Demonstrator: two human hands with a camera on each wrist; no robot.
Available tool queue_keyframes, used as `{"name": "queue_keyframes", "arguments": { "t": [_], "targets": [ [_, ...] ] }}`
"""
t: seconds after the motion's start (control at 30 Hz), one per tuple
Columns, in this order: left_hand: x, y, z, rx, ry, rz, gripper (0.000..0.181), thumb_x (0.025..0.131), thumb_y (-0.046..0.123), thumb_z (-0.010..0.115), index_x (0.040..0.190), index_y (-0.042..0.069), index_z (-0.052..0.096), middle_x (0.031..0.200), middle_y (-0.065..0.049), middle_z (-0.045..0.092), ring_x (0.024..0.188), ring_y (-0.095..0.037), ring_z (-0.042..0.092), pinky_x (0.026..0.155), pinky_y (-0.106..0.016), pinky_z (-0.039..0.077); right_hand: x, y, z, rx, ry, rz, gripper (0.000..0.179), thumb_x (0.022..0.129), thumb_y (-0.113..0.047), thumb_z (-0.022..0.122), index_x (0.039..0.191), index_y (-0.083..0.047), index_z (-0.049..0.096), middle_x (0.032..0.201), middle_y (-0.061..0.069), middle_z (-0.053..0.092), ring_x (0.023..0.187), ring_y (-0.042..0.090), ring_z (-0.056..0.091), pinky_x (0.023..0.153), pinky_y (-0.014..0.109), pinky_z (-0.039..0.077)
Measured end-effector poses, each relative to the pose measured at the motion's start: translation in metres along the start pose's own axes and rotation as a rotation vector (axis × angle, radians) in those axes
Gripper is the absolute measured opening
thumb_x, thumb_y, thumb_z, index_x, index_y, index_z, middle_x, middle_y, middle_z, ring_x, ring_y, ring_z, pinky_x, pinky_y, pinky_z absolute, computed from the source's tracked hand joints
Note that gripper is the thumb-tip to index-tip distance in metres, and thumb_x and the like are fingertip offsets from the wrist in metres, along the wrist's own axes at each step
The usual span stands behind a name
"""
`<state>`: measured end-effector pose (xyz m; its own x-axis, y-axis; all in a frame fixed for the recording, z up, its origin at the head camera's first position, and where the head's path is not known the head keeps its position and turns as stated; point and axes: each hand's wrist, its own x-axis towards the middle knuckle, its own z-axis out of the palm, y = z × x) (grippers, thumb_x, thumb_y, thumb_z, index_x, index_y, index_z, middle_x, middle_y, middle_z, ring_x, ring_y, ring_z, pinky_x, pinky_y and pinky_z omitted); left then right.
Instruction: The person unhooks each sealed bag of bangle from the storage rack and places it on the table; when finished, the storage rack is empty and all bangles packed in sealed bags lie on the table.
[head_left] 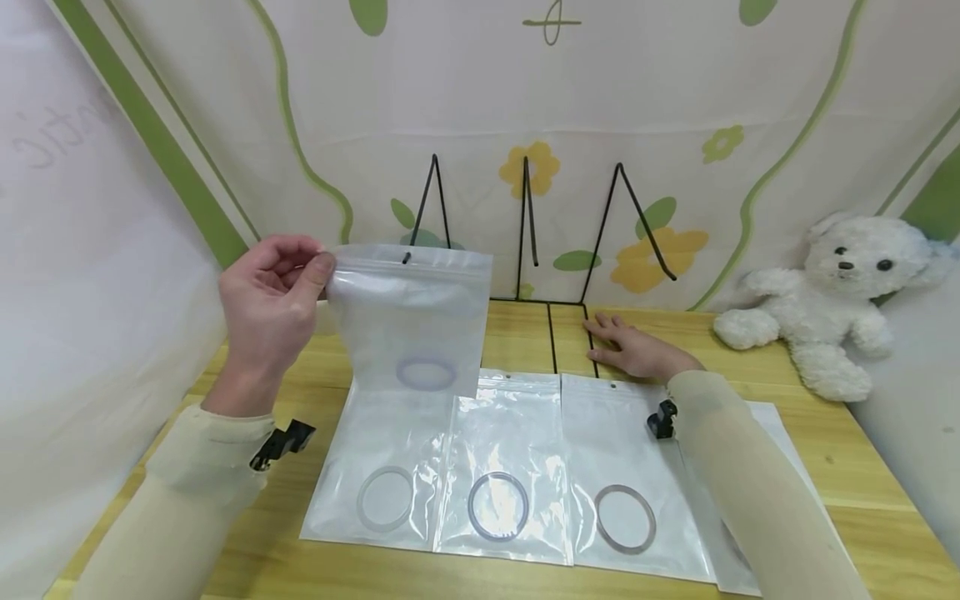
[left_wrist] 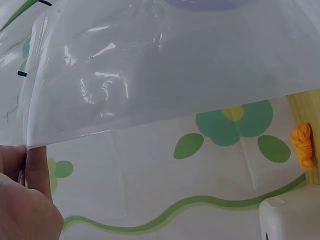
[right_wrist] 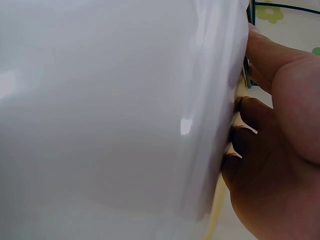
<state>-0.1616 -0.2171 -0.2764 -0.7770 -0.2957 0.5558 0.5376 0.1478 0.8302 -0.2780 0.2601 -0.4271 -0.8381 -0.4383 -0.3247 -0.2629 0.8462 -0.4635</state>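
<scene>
My left hand (head_left: 273,287) pinches the top left corner of a clear zip bag (head_left: 412,308) between thumb and fingers. A purple ring (head_left: 426,373) lies inside that bag. The left prong of a black wire rack (head_left: 522,208) shows its tip at the bag's hang hole. With fingers spread, my right hand (head_left: 637,348) rests on the right side of the rack's base. Several more zip bags lie in a row below, holding a whitish ring (head_left: 385,498), a bluish ring (head_left: 498,506) and a brownish ring (head_left: 626,518). My right forearm partly covers the rightmost bag (head_left: 780,433).
A white teddy bear (head_left: 840,292) sits at the right rear of the wooden table (head_left: 300,542). Behind the rack hangs a flower-print cloth (head_left: 465,92). An orange bundle of yarn (left_wrist: 302,146) and a white object (left_wrist: 292,217) appear in the left wrist view.
</scene>
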Motion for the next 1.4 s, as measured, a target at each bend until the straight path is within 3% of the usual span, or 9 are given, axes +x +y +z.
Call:
{"name": "queue_keyframes", "arguments": {
  "t": [0.57,0.7,0.97,1.23,1.4],
  "targets": [
    [-0.009,0.010,-0.013,0.008,0.003,-0.034,0.018,0.093,-0.009,0.076,0.091,0.009,0.077,0.082,0.000,0.078,0.064,-0.008,0.071,0.061,-0.017,0.061,-0.001,0.001,0.000,0.010,-0.006,0.001,0.073,0.115,-0.045,0.051,0.175,-0.018,0.019,0.182,0.021,0.000,0.166,0.053,-0.006,0.127,0.080,0.007],
    [-0.011,0.009,-0.020,-0.038,0.018,-0.045,0.016,0.091,-0.011,0.077,0.092,0.005,0.078,0.081,-0.002,0.078,0.064,-0.008,0.071,0.061,-0.018,0.061,-0.001,0.000,0.000,0.012,-0.007,0.002,0.073,0.115,-0.045,0.051,0.175,-0.018,0.019,0.182,0.022,-0.001,0.166,0.053,-0.006,0.127,0.080,0.007],
    [-0.014,0.008,-0.049,-0.133,0.088,-0.059,0.013,0.087,-0.018,0.077,0.089,-0.005,0.077,0.077,-0.008,0.077,0.060,-0.011,0.072,0.058,-0.020,0.062,-0.001,-0.001,0.000,0.002,-0.009,0.002,0.073,0.115,-0.045,0.051,0.175,-0.019,0.019,0.182,0.021,0.000,0.166,0.053,-0.006,0.126,0.081,0.006],
    [-0.015,0.010,-0.083,-0.080,0.114,-0.072,0.011,0.087,-0.018,0.076,0.090,-0.008,0.075,0.077,-0.006,0.077,0.060,-0.010,0.071,0.058,-0.018,0.061,0.000,-0.002,0.000,0.009,-0.013,0.006,0.073,0.114,-0.046,0.052,0.175,-0.019,0.019,0.182,0.020,0.000,0.166,0.053,-0.006,0.126,0.081,0.006],
    [-0.015,0.010,-0.100,-0.035,0.137,-0.124,0.012,0.087,-0.019,0.075,0.090,-0.007,0.074,0.077,-0.005,0.077,0.060,-0.009,0.072,0.057,-0.017,0.060,-0.001,-0.001,-0.001,0.005,-0.009,0.002,0.074,0.114,-0.046,0.052,0.175,-0.018,0.019,0.182,0.021,0.000,0.166,0.053,-0.005,0.126,0.081,0.006]
  ]
}}
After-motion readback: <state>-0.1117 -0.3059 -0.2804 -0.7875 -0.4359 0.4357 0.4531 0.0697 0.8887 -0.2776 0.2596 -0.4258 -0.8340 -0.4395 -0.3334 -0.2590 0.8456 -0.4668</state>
